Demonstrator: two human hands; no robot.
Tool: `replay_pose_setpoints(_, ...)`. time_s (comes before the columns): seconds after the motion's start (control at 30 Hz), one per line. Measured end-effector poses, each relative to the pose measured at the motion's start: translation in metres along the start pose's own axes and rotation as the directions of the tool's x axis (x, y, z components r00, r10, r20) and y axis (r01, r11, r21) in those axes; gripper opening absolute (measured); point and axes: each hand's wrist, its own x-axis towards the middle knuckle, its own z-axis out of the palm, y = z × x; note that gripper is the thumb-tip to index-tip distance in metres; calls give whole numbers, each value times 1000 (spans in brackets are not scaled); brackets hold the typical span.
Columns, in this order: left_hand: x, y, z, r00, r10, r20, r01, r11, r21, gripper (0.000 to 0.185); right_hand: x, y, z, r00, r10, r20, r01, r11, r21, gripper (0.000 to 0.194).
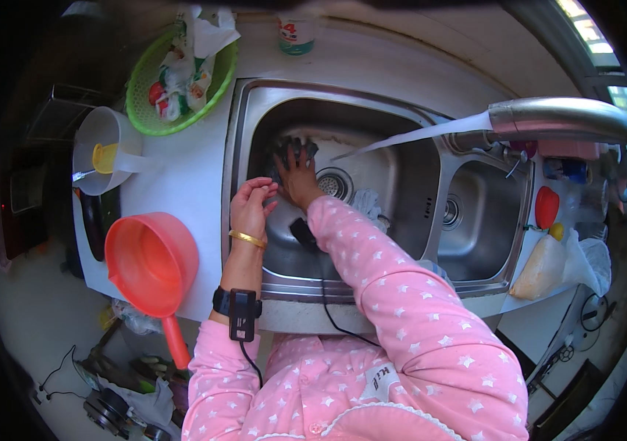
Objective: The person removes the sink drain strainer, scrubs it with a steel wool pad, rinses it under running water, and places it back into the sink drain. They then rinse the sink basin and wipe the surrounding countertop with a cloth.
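Note:
My right hand [297,177] reaches into the large basin of a steel sink [412,187], its fingers spread over a dark, crumpled cloth [309,148] against the basin floor. To its left, over the basin's left rim, hovers my left hand [251,201] with loosely bent fingers and nothing visible in it. A gold bangle [247,238] circles the left wrist. Water [418,136] streams from the faucet [556,118] into the basin, landing right of the right hand. Just beside that hand sits the drain strainer [331,186]. A pale, wet clump, perhaps plastic [367,204], lies near it, partly behind my sleeve.
On the left counter stand a red plastic dipper [150,264], a translucent pitcher [126,146] and a green basket [137,105] with bags. A bottle [295,41] stands behind the sink. The smaller basin [479,231] and a plastic bag [539,267] are on the right.

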Motion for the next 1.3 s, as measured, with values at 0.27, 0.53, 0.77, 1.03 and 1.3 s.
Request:
replay_pose_setpoints(0.27,-26,5,-14,996,-51,79,51,999,-8,14,-51,100,-40,913,-224,342,237,971,4,25)
replay_pose_setpoints(0.53,-34,-2,-19,995,-33,96,32,999,17,14,-51,135,-93,843,-24,537,221,926,-305,66)
replay_pose_setpoints(0.77,-42,1,-18,986,-29,166,22,999,41,14,-120,86,-66,327,-305,894,329,924,195,71)
replay_pose_setpoints(1.03,-39,-1,-13,982,-37,184,26,998,61,13,-55,98,-83,684,-116,720,209,977,-42,56)
replay_pose_setpoints(1.3,-40,-6,-14,977,-78,199,64,995,75,12,-41,81,-67,814,-7,581,53,997,-63,34)
